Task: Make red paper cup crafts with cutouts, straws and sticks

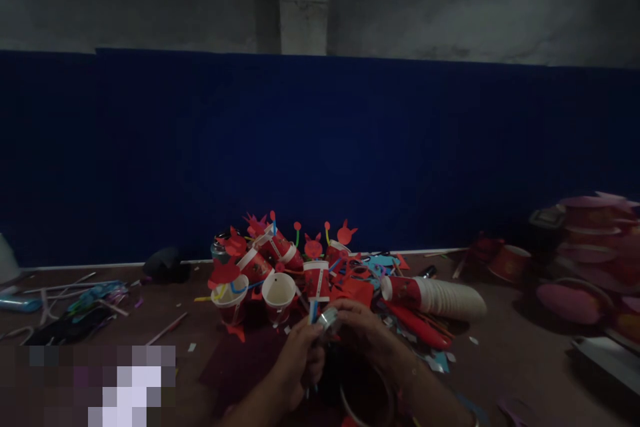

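Note:
My left hand [299, 357] is closed around thin blue-and-white straws [313, 312], which stick out above and below the fist. My right hand [365, 323] has its fingers curled over a small shiny roll of tape [329, 320], right beside the left thumb. Just beyond the hands stands a red paper cup [316, 280] with a red eared paper head. To its left are an upright white-lined cup [279, 293] and another cup [231, 300] with bent straws. Under my right forearm shows the round rim of a dark container [367, 393].
A nested stack of paper cups [450, 298] lies on its side at the right, near a red pouch-like object [425, 327]. Loose straws and scraps [95, 297] litter the left. A pile of red cups [590, 247] stands far right. Behind runs a blue panel [320, 147].

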{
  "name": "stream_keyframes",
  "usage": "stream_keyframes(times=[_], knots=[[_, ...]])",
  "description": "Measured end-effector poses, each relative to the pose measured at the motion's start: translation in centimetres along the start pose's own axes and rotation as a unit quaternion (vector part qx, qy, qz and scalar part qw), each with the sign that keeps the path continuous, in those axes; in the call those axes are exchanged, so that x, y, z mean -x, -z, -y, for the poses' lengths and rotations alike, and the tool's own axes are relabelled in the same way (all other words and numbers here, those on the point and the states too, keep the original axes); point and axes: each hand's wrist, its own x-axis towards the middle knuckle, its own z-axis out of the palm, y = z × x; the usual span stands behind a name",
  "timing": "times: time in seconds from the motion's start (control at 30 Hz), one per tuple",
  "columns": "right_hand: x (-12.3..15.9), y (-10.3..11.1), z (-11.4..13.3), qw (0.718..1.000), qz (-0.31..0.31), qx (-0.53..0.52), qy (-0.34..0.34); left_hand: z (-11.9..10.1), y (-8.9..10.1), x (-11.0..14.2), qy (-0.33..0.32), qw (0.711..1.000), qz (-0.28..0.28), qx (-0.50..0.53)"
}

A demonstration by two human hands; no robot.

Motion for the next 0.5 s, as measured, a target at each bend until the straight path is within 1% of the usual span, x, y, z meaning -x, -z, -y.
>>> stream_keyframes(times=[0.1,0.17,0.33,0.5], knots=[[0.1,0.0,0.0,1.000,0.001,-0.025,0.001,0.2,0.2,-0.1,-0.001,1.000,0.023,0.003],[0.3,0.0,0.2,1.000,0.001,-0.031,0.002,0.3,0.2,-0.2,0.004,1.000,0.022,-0.003],[0.5,-0.3,0.9,0.999,0.015,0.045,0.019,0.1,0.0,-0.1,0.016,1.000,-0.013,-0.019],[0.4,-0.4,1.1,0.995,0.019,0.087,0.041,-0.1,0.0,0.0,0.020,0.999,-0.009,-0.023]])
